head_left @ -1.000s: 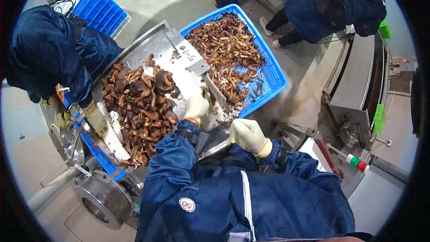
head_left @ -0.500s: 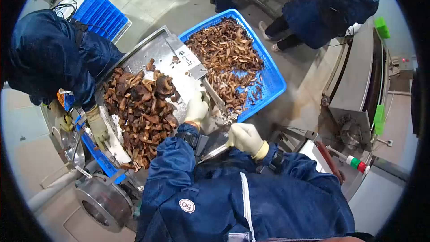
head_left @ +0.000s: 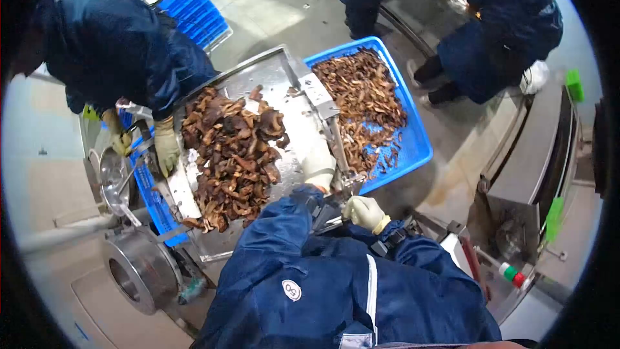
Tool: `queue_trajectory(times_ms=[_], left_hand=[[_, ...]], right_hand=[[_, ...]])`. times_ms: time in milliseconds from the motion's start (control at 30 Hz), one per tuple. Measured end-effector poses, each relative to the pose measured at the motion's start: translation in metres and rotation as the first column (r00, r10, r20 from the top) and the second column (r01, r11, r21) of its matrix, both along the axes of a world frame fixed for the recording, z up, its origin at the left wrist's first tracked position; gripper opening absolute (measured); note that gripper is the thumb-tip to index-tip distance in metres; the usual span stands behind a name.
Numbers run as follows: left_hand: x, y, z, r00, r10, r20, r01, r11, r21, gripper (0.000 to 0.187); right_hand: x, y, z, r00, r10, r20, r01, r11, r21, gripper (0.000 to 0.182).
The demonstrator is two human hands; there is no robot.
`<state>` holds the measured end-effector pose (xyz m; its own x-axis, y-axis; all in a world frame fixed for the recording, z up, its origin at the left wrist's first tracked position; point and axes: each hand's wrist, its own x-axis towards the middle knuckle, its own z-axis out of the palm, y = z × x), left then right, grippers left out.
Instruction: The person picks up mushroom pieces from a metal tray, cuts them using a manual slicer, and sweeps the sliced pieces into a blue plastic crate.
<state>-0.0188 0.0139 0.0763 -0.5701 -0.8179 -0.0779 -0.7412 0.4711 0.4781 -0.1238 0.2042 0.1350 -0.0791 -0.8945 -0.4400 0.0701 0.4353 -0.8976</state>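
Observation:
My left hand [head_left: 318, 167], in a pale glove, rests at the right side of the metal tray [head_left: 248, 72], beside a long metal bar [head_left: 337, 145]. Glare washes out its fingers, so any grip is hidden. My right hand [head_left: 365, 212], also gloved, is closed like a fist below the bar's near end; what it holds cannot be made out. A heap of dark brown, curled, mushroom-like pieces [head_left: 229, 155] covers the tray's left part. Right of the bar, a blue crate [head_left: 418, 145] contains smaller brown strips [head_left: 358, 87].
A co-worker [head_left: 123, 45] stands at the tray's left with one gloved hand [head_left: 166, 150] at its edge. Two more people [head_left: 500, 32] stand at the back. Blue crates [head_left: 194, 16] are stacked back left. A metal cylinder [head_left: 143, 271] sits lower left, a red-green signal light [head_left: 512, 274] right.
The view has shifted, so the tray and crate appear further right and lower. My right hand has come nearer to my left hand. The left co-worker leans differently.

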Motion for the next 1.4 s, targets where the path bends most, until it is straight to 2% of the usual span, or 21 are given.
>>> queue_trajectory(times_ms=[67,133,167,200,233,267,333,433,533,667,767,833,867,900,933,967,1000,1067,1200,1300,1400], left_hand=[[-0.016,-0.013,-0.004,0.919,0.367,-0.145,-0.300,0.888,0.348,0.042],[-0.018,-0.022,0.058,0.885,0.445,-0.139,-0.326,0.804,0.497,0.034],[-0.021,-0.015,0.079,0.747,0.595,-0.297,-0.165,0.599,0.784,0.030],[-0.024,-0.019,0.088,0.884,0.298,-0.360,-0.116,0.886,0.449,0.034],[-0.028,-0.015,0.076,0.861,0.301,-0.409,-0.073,0.870,0.487,0.036],[-0.023,-0.011,0.064,0.861,0.286,-0.420,-0.066,0.882,0.466,0.038],[-0.005,-0.007,0.064,0.886,0.237,-0.398,-0.086,0.928,0.362,0.040],[0.050,-0.002,0.082,0.684,0.511,-0.521,-0.045,0.742,0.668,0.035],[0.140,0.017,0.104,0.871,0.378,-0.315,-0.332,0.924,0.192,0.036],[0.269,0.055,0.082,0.488,0.752,-0.443,-0.638,0.654,0.408,0.030],[0.333,0.081,0.051,0.436,0.821,-0.368,-0.768,0.553,0.324,0.027],[0.320,0.087,0.075,0.553,0.755,-0.352,-0.760,0.630,0.157,0.028],[0.312,0.089,0.072,0.541,0.707,-0.455,-0.711,0.674,0.202,0.031],[0.297,0.086,0.082,0.553,0.694,-0.461,-0.647,0.706,0.288,0.035],[0.282,0.073,0.072,0.623,0.648,-0.439,-0.620,0.751,0.229,0.042],[0.274,0.066,0.056,0.673,0.567,-0.475,-0.575,0.805,0.145,0.049],[0.250,0.065,0.082,0.698,0.667,-0.262,-0.669,0.737,0.097,0.050],[0.247,0.054,0.060,0.715,0.644,-0.272,-0.683,0.727,-0.076,0.036],[0.245,0.045,0.074,0.713,0.694,-0.097,-0.699,0.714,-0.034,0.031],[0.274,0.046,0.046,0.758,0.605,-0.243,-0.638,0.766,-0.083,0.033],[0.293,0.044,0.038,0.665,0.658,-0.352,-0.663,0.738,0.126,0.033]], right_hand=[[-0.002,0.000,0.001,1.000,0.021,0.014,-0.022,1.000,0.018,0.041],[-0.004,0.001,-0.004,0.993,0.026,0.117,-0.037,0.995,0.096,0.040],[-0.005,-0.002,-0.005,0.997,0.028,0.074,-0.030,0.999,0.022,0.040],[-0.004,-0.001,-0.005,0.999,0.027,0.036,-0.026,0.999,-0.047,0.040],[-0.006,0.000,-0.006,0.996,0.009,0.090,-0.018,0.996,0.092,0.041],[-0.008,0.002,-0.015,0.999,0.046,0.005,-0.046,0.997,0.064,0.042],[-0.006,-0.003,-0.003,0.990,0.040,0.138,-0.048,0.997,0.056,0.043],[-0.010,-0.008,0.016,0.992,0.100,0.072,-0.100,0.995,-0.004,0.039],[-0.010,-0.014,0.030,0.963,0.095,0.250,-0.062,0.989,-0.136,0.031],[-0.002,-0.023,0.067,0.962,-0.035,0.270,0.054,0.996,-0.065,0.016],[-0.002,-0.027,0.071,0.973,-0.053,0.223,0.060,0.998,-0.024,0.012],[-0.002,-0.030,0.079,0.972,-0.089,0.215,0.071,0.993,0.094,0.012],[-0.005,-0.029,0.081,0.998,0.038,0.044,-0.041,0.996,0.077,0.013],[0.006,-0.027,0.082,0.999,-0.001,-0.041,-0.006,0.986,-0.164,0.016],[0.001,-0.026,0.085,0.996,-0.039,0.086,0.032,0.997,0.073,0.019],[0.003,-0.023,0.088,1.000,-0.021,0.002,0.021,1.000,-0.002,0.022],[0.005,-0.020,0.092,0.996,-0.014,-0.087,0.007,0.997,-0.074,0.026],[0.008,-0.021,0.087,0.996,-0.073,0.057,0.072,0.997,0.018,0.031],[0.007,-0.025,0.104,0.997,-0.068,0.027,0.066,0.996,0.056,0.028],[0.009,-0.024,0.094,0.997,-0.071,-0.020,0.071,0.997,0.018,0.028],[0.008,-0.024,0.080,0.996,-0.089,0.022,0.089,0.996,0.015,0.027]])
